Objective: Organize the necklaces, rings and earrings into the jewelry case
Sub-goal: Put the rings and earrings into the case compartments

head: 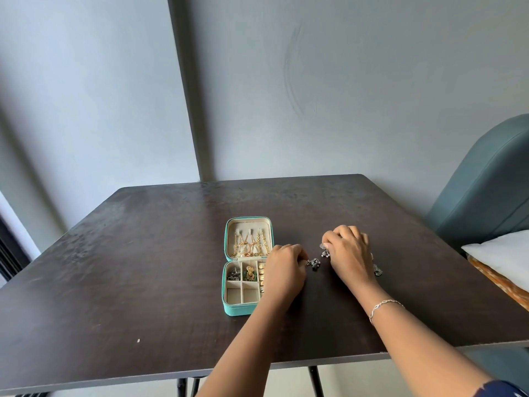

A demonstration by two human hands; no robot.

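The case [240,310] lies open on the left of the table [143,267], some near compartments bare. The left hand [286,267], just right of it, seems to pinch an earring [314,262]. Farther right, the right hand [347,250] grips a second earring [325,250]. The left hand is nearer the case.

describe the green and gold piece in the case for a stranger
An open teal jewelry case sits on the dark table. In the tray's far row, the green and gold piece lies in the middle compartment, between silver earrings and gold rings; only it shows green.
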